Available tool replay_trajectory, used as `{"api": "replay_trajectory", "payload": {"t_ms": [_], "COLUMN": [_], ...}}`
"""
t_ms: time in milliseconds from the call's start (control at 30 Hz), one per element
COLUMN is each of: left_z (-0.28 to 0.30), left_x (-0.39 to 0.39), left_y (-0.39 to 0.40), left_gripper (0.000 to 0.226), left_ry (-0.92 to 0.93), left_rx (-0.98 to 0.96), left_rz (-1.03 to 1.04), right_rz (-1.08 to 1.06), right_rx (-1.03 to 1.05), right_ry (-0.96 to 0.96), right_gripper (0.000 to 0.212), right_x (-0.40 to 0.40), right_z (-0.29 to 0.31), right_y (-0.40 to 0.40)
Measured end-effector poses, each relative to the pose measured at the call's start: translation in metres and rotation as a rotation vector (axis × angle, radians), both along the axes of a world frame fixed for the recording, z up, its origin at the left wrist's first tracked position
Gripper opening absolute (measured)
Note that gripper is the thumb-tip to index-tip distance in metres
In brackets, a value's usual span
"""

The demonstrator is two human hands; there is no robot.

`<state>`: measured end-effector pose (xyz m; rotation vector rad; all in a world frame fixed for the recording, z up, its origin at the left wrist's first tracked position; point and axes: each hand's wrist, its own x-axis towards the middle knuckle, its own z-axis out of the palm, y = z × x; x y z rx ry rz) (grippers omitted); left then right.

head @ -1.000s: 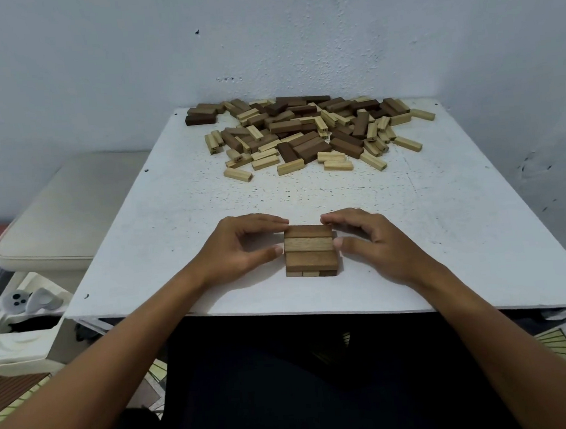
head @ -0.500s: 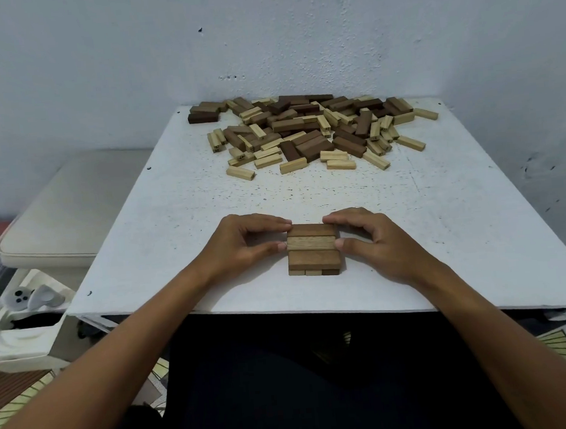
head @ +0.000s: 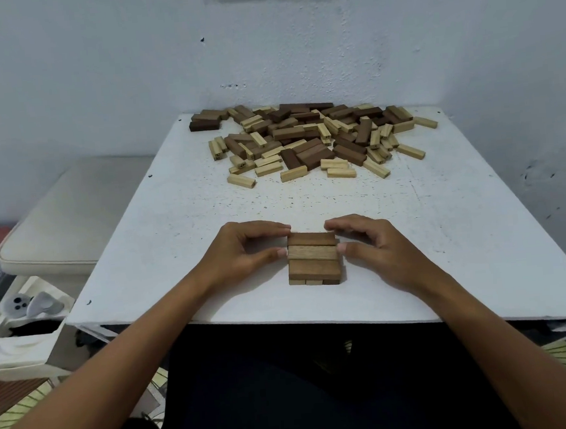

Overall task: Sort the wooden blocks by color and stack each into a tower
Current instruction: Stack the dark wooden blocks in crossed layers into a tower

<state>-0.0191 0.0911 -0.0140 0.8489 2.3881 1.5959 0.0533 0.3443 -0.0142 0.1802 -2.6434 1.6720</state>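
A low stack of brown blocks (head: 314,268) stands near the table's front edge, three blocks lying crosswise on a lower layer whose ends show at the front. My left hand (head: 244,251) curls round the stack's left side, thumb tip on the middle block's end and forefinger at the far corner. On the opposite side my right hand (head: 377,246) mirrors that grip. A mixed heap of dark brown and pale blocks (head: 313,139) lies at the far end of the white table (head: 162,244).
A white wall rises right behind the table and along its right side. To the left, lower down, are a cushioned seat (head: 68,214) and a white box (head: 23,333) with small grey items.
Both hands stay at the sides of the brown stack; only the view has shifted slightly.
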Motion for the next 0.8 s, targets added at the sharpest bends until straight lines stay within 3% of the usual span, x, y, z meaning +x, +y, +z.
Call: {"api": "replay_trajectory", "payload": {"t_ms": [167, 433, 567, 700, 800], "left_z": [0.011, 0.034, 0.034, 0.034, 0.026], "left_x": [-0.019, -0.100, -0.147, -0.173, -0.182], "left_y": [0.002, 0.038, 0.058, 0.073, 0.072], "left_gripper": [0.030, 0.026, 0.033, 0.052, 0.049], "left_ry": [0.049, 0.304, 0.386, 0.403, 0.420], "left_rx": [-0.015, -0.213, -0.381, -0.659, -0.684], "left_rz": [0.005, 0.089, 0.014, -0.029, -0.021], "right_rz": [-0.069, -0.165, -0.225, -0.268, -0.270], "right_rx": [0.000, 0.184, 0.505, 0.894, 0.931], "right_ry": [0.045, 0.110, 0.100, 0.056, 0.025], "right_gripper": [0.034, 0.034, 0.038, 0.055, 0.058], "right_x": [-0.019, -0.112, -0.156, -0.171, -0.175], "right_z": [0.015, 0.035, 0.037, 0.034, 0.031], "right_y": [0.006, 0.022, 0.027, 0.016, 0.013]}}
